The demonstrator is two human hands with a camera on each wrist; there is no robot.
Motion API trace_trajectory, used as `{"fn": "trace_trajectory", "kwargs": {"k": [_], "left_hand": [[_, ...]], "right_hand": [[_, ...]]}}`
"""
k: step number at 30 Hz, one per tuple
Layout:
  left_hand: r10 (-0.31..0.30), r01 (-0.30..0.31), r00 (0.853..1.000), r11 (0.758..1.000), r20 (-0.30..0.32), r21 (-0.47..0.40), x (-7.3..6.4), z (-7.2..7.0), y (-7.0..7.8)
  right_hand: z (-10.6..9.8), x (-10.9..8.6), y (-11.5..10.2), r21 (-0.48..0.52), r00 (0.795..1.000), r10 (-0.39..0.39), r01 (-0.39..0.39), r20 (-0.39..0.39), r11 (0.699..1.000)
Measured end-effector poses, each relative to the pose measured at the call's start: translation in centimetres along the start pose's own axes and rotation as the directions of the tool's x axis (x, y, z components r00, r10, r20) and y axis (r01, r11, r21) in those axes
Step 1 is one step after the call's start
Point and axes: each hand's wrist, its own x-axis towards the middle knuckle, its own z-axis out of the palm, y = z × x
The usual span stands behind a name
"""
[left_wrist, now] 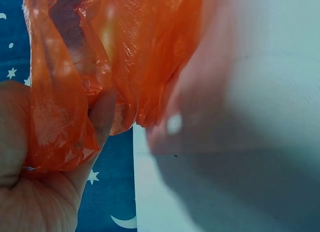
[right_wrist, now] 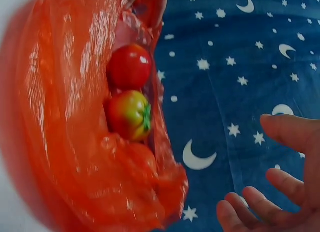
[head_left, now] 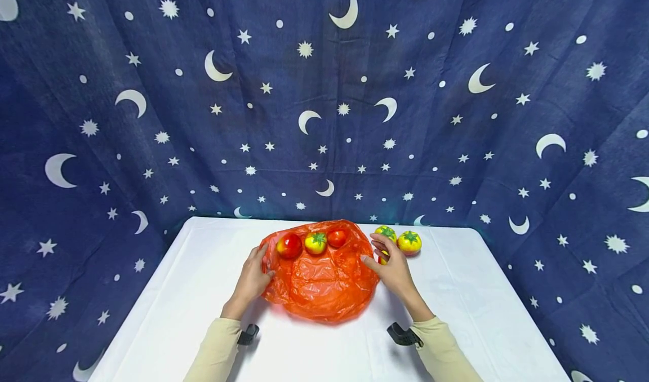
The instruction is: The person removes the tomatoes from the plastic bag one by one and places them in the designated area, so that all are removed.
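An orange-red plastic bag [head_left: 324, 292] lies spread on the table with its mouth facing the far side. In its mouth sit a red apple with a yellow patch [head_left: 289, 245], a yellow-and-red toy tomato with green leaves [head_left: 316, 243] and a small red tomato [head_left: 337, 238]. My left hand [head_left: 253, 278] holds the bag's left edge, film pinched between thumb and fingers in the left wrist view. Beside the right edge, my right hand [head_left: 394, 269] has its fingers spread and holds nothing. It partly hides a yellow-and-red fruit [head_left: 383, 257].
Two more yellow-and-red toy tomatoes with green leaves, one nearer the bag [head_left: 386, 233] and one farther right [head_left: 409, 242], stand beyond my right hand. A white cloth covers the table [head_left: 167, 314]. Behind it hangs a dark blue curtain [head_left: 284, 156] with moons and stars.
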Motion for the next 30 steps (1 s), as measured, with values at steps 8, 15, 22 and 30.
{"fn": "trace_trajectory", "kwargs": {"k": [8,15,22,30], "left_hand": [[-0.020,0.020,1.000,1.000,0.014,-0.008,-0.1,0.0,0.0],[-0.007,0.007,1.000,1.000,0.014,-0.006,-0.1,0.0,0.0],[-0.031,0.031,0.999,1.000,0.030,-0.001,-0.1,0.1,0.1],[-0.029,0.029,0.999,1.000,0.031,-0.007,-0.1,0.0,0.2]], "right_hand": [[2.5,0.5,-0.3,0.011,0.995,0.001,-0.002,0.105,1.000],[4.3,1.3,-0.5,-0.013,0.989,0.009,-0.007,0.145,1.000],[5.6,2.4,-1.2,-0.004,0.987,0.022,-0.022,0.160,1.000],[6.9,3.7,-0.7,-0.038,0.988,0.054,-0.049,0.144,0.998]]}}
